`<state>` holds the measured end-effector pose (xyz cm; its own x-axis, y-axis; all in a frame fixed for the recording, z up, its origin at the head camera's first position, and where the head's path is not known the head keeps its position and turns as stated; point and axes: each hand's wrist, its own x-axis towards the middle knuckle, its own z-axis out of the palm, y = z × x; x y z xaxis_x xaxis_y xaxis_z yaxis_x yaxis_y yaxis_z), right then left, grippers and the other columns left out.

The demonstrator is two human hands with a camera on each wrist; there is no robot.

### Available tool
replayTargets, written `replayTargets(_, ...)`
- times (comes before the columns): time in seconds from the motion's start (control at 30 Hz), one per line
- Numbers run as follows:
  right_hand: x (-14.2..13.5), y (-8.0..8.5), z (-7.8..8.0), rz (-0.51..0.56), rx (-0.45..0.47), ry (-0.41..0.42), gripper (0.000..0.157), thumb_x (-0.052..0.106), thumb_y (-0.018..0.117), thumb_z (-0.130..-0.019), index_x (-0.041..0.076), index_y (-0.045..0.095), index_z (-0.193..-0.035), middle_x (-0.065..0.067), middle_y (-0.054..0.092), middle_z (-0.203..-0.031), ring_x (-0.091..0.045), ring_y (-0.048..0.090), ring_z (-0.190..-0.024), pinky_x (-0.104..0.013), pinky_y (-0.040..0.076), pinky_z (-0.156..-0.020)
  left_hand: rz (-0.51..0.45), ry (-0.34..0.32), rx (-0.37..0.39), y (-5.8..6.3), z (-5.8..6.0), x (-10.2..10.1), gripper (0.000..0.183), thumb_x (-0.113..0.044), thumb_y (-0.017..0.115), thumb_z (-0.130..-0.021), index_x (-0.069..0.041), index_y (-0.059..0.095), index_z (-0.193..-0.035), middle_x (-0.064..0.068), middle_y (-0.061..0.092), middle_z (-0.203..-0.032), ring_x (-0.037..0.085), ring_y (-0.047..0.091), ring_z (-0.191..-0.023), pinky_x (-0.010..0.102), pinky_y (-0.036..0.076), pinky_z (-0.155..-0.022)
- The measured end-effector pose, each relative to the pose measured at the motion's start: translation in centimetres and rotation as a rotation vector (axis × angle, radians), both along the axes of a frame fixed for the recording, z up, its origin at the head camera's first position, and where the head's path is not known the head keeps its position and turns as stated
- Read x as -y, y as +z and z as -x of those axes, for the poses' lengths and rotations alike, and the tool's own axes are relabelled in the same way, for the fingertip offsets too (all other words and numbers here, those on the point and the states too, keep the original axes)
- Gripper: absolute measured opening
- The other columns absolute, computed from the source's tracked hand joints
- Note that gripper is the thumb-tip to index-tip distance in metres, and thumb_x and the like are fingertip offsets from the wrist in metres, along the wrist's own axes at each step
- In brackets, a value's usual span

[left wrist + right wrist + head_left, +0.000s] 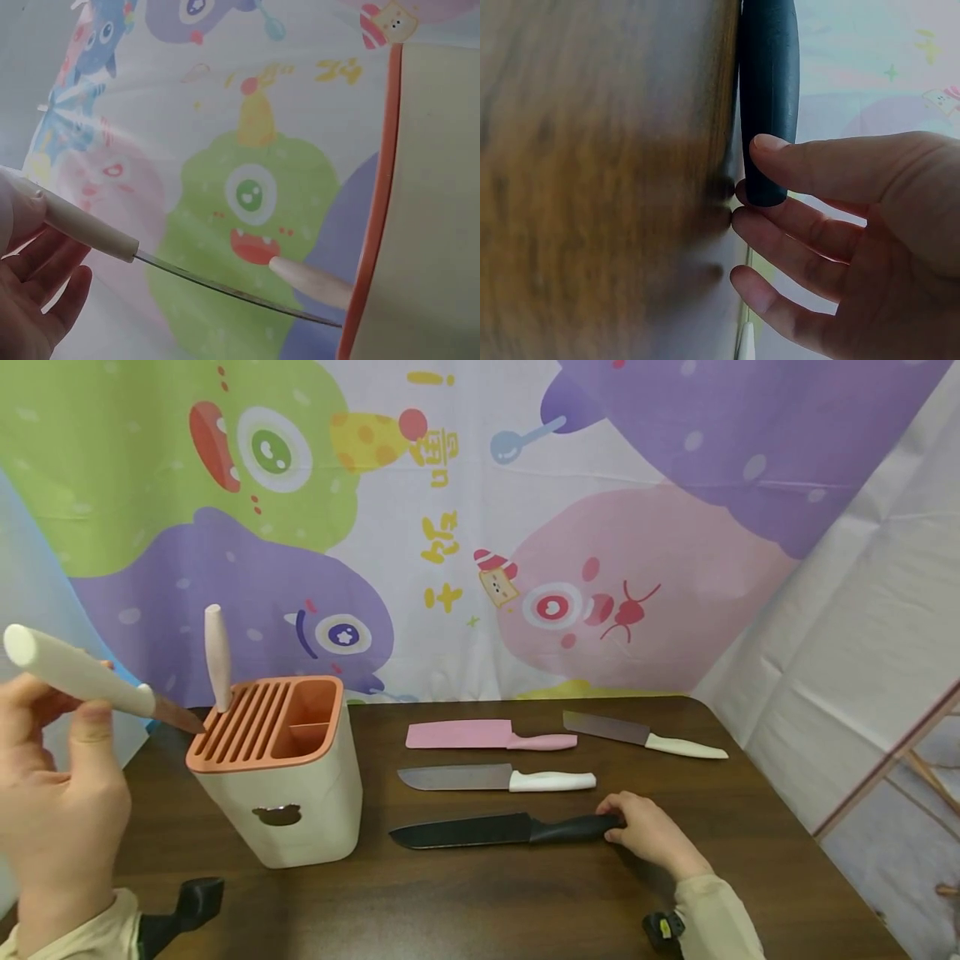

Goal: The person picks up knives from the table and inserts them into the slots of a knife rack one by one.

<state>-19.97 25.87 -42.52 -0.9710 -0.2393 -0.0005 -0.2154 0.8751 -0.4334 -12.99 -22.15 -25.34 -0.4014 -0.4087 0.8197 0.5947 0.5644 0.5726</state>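
At the left, my left hand (63,777) grips the off-white handle of a kitchen knife (90,678). Its blade slants down to the slotted orange top of a cream knife holder (318,810); in the left wrist view the tip meets the orange rim. Another knife with a pale handle (217,652) stands upright in a rear slot. Over on the right, my right hand (656,835) pinches the handle end of a black knife (472,832) between thumb and fingertips. That knife lies on the table, its blade pointing left toward the holder.
Behind the black knife lie a white-handled knife (457,777), a pink cleaver (459,734) and a cream-handled knife (682,746). The dark wooden table (450,910) ends at a cartoon-printed curtain (465,652). A rack-like frame (892,768) stands beyond its right edge.
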Motion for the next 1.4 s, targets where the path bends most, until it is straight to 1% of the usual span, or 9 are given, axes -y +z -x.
replayTargets(0.23, -0.1, -0.2, 0.1, -0.002, 0.006, -0.006, 0.024, 0.004, 0.072, -0.073, 0.010, 0.064, -0.094, -0.003, 0.062, -0.093, -0.017, 0.056, -0.082, -0.039, 0.047, -0.074, -0.013, 0.004, -0.005, -0.4, 0.3, 0.1, 0.024, 0.002, 0.052, -0.088, 0.002, 0.058, -0.112, -0.013, 0.058, -0.105, 0.003, 0.052, -0.097, 0.017, 0.037, -0.086)
replayTargets(0.33, -0.1, -0.3, 0.1, -0.004, 0.008, -0.012, 0.024, 0.004, 0.072, -0.073, 0.011, 0.064, -0.095, -0.003, 0.061, -0.093, -0.016, 0.055, -0.082, -0.038, 0.047, -0.074, -0.020, 0.003, -0.001, -0.6, 0.4, 0.1, 0.024, 0.002, 0.051, -0.088, 0.003, 0.058, -0.111, -0.012, 0.058, -0.106, 0.004, 0.054, -0.097, 0.017, 0.038, -0.086)
replayTargets(0.5, -0.2, -0.3, 0.1, -0.006, 0.007, -0.010, 0.024, 0.004, 0.072, -0.073, 0.011, 0.064, -0.095, -0.002, 0.061, -0.094, -0.016, 0.055, -0.082, -0.038, 0.047, -0.074, -0.027, 0.043, 0.017, -1.0, 0.7, 0.1, 0.022, 0.003, 0.053, -0.087, 0.003, 0.061, -0.108, -0.014, 0.062, -0.101, 0.001, 0.055, -0.090, 0.016, 0.040, -0.085)
replayTargets(0.63, -0.2, -0.3, 0.1, -0.001, 0.005, -0.006, 0.024, 0.004, 0.072, -0.073, 0.011, 0.064, -0.095, -0.002, 0.061, -0.094, -0.017, 0.056, -0.083, -0.039, 0.047, -0.075, -0.008, 0.045, 0.024, -1.3, 1.2, 0.2, 0.022, 0.002, 0.055, -0.087, 0.004, 0.062, -0.107, -0.013, 0.063, -0.100, -0.001, 0.056, -0.087, 0.016, 0.041, -0.086)
replayTargets(0.73, -0.2, -0.3, 0.1, 0.001, 0.007, -0.006, 0.024, 0.004, 0.072, -0.073, 0.011, 0.064, -0.094, -0.002, 0.061, -0.094, -0.017, 0.056, -0.083, -0.039, 0.047, -0.075, 0.023, 0.053, 0.052, -1.6, 1.4, 0.3, 0.022, 0.000, 0.054, -0.088, 0.001, 0.062, -0.109, -0.014, 0.062, -0.102, -0.002, 0.055, -0.087, 0.016, 0.041, -0.085)
replayTargets(0.83, -0.2, -0.3, 0.0, 0.001, 0.011, -0.009, 0.024, 0.004, 0.072, -0.073, 0.011, 0.064, -0.094, -0.002, 0.061, -0.094, -0.016, 0.056, -0.082, -0.039, 0.047, -0.075, 0.033, 0.084, 0.097, -2.0, 1.6, 0.5, 0.023, -0.001, 0.053, -0.089, 0.000, 0.061, -0.110, -0.016, 0.061, -0.103, -0.003, 0.054, -0.087, 0.015, 0.041, -0.084)
replayTargets(0.97, -0.2, -0.3, 0.1, 0.002, 0.008, -0.008, 0.023, 0.004, 0.072, -0.073, 0.011, 0.064, -0.094, -0.002, 0.061, -0.093, -0.016, 0.055, -0.081, -0.038, 0.046, -0.073, 0.001, 0.121, 0.147, -2.6, 2.1, 0.6, 0.024, 0.000, 0.054, -0.088, -0.001, 0.062, -0.110, -0.020, 0.057, -0.096, -0.006, 0.053, -0.085, 0.012, 0.040, -0.082)
replayTargets(1.27, -0.2, -0.4, 0.1, 0.011, -0.009, 0.003, 0.023, 0.004, 0.071, -0.073, 0.010, 0.064, -0.093, -0.002, 0.061, -0.092, -0.016, 0.055, -0.081, -0.037, 0.046, -0.073, 0.001, 0.126, 0.188, -3.4, 2.7, 0.9, 0.024, -0.002, 0.055, -0.088, -0.003, 0.062, -0.111, -0.026, 0.052, -0.092, -0.007, 0.051, -0.086, 0.011, 0.038, -0.079)
replayTargets(1.4, -0.3, -0.4, 0.1, 0.011, -0.023, 0.013, 0.023, 0.003, 0.071, -0.073, 0.010, 0.064, -0.093, -0.002, 0.061, -0.092, -0.016, 0.055, -0.081, -0.036, 0.046, -0.072, 0.008, 0.149, 0.222, -3.7, 2.8, 0.9, 0.024, -0.006, 0.055, -0.089, -0.006, 0.063, -0.112, -0.029, 0.050, -0.091, -0.008, 0.050, -0.087, 0.010, 0.037, -0.076)
